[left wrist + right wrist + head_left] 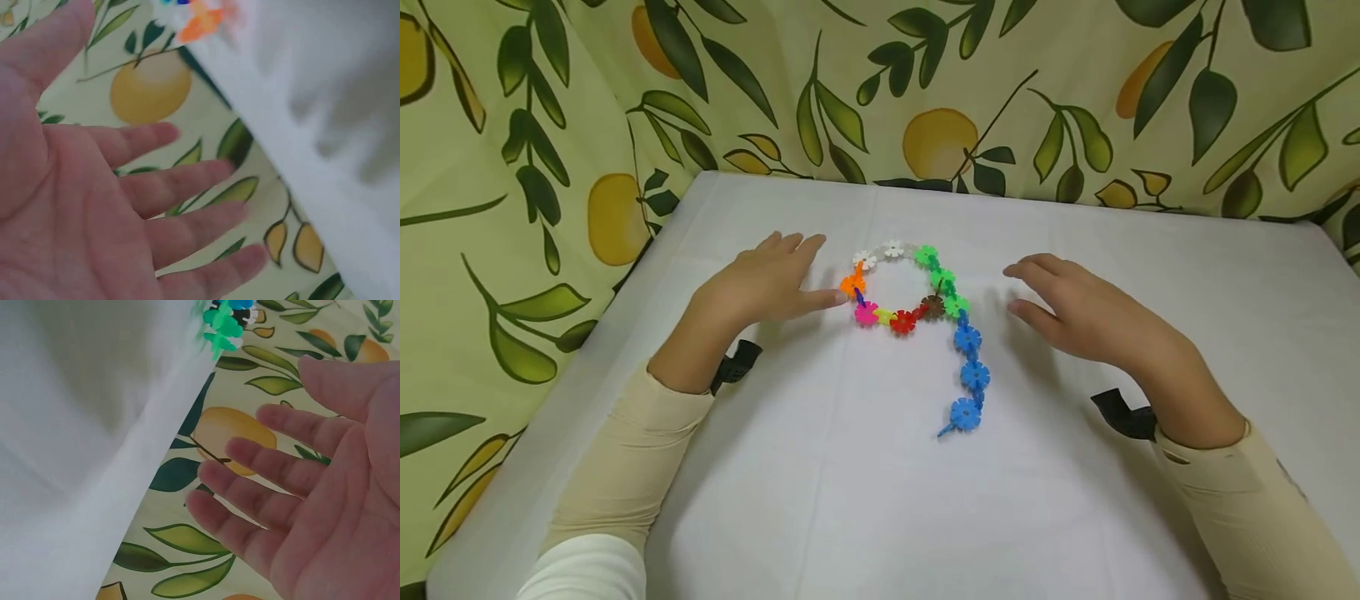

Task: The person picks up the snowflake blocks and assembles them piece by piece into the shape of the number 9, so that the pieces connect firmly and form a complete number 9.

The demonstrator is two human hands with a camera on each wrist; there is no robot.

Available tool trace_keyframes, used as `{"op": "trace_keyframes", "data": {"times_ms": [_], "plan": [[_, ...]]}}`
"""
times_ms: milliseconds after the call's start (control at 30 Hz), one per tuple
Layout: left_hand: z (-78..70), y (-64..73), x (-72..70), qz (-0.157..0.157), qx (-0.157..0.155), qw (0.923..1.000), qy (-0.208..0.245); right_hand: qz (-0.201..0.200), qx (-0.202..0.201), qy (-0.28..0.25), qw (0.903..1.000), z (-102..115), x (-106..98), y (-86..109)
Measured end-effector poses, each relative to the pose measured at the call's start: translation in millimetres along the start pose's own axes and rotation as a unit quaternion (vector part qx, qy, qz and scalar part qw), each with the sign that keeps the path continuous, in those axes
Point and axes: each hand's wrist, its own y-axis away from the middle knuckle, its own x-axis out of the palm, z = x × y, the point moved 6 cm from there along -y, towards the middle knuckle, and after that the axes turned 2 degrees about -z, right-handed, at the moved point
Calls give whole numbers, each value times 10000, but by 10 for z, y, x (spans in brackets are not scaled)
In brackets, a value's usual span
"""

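Observation:
A chain of interlocking plastic snowflake discs (975, 375) lies on the white table, joined into a ring with a blue tail that runs toward the front. The ring has white, green, brown, red, yellow, pink and orange pieces. To its left, my left hand (760, 279) has its fingers spread and holds nothing; the thumb tip appears close to the orange disc (852, 286), and I cannot tell whether they touch. On the other side, my right hand (1078, 308) hovers apart from the chain, its palm bare in the right wrist view.
The white cloth-covered table (850, 517) ends at a back edge against a curtain (865, 83) printed with leaves and yellow fruit. The curtain also runs along the left side. A black strap (737, 364) is at the left wrist, another black strap (1123, 414) at the right.

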Motion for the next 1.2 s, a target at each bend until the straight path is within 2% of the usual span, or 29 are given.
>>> {"op": "trace_keyframes", "data": {"times_ms": [67,167,267,600,967,1100,1200], "plan": [[-14,-46,69,154,163,9997,106,51,56,-90,9999,-26,8,-5],[-117,-147,171,304,660,9965,412,216,161,-132,9996,-45,34,2],[-230,-213,205,310,973,9932,555,210,153,-136,9996,-46,38,10],[-429,-395,246,570,872,9938,394,158,159,-151,9996,-54,14,37],[-635,-509,281,542,1180,9900,547,377,523,-65,9979,-75,-24,-20],[-582,-477,260,404,1045,9924,510,361,571,-51,9977,-114,-18,-37],[-440,-399,221,57,866,9961,178,306,671,-40,9973,-184,-8,10]]}}
